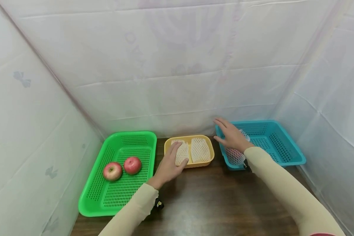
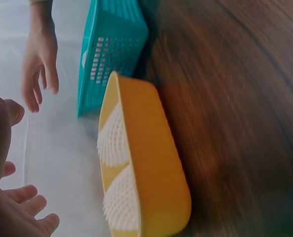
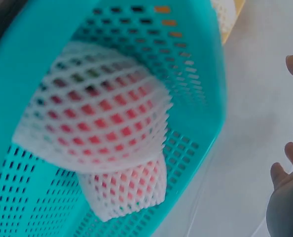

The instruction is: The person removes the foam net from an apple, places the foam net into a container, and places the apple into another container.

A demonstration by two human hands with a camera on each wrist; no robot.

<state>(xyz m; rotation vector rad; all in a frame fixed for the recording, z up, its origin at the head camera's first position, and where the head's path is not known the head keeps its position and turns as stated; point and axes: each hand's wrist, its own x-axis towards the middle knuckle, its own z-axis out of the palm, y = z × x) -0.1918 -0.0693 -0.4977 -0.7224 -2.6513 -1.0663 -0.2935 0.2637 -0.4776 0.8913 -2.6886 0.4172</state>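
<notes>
My left hand (image 1: 168,166) hovers over the yellow tray (image 1: 211,144), its fingers spread and holding nothing. Two white foam nets (image 1: 200,150) lie side by side in that tray, the left one partly hidden by the hand. Above the left edge of the blue basket (image 1: 289,144) is my right hand (image 1: 231,136), fingers extended and nothing in them. Beneath it, in the basket, sit apples in white foam nets (image 3: 107,113), seen close in the right wrist view; the arm hides part of them in the head view.
To the left stands a green basket (image 1: 151,157) with two bare apples, one red-yellow (image 1: 112,171) and one red (image 1: 132,165). The containers rest on a dark wooden table (image 1: 212,203). White sheeting (image 1: 177,91) walls in the back and both sides.
</notes>
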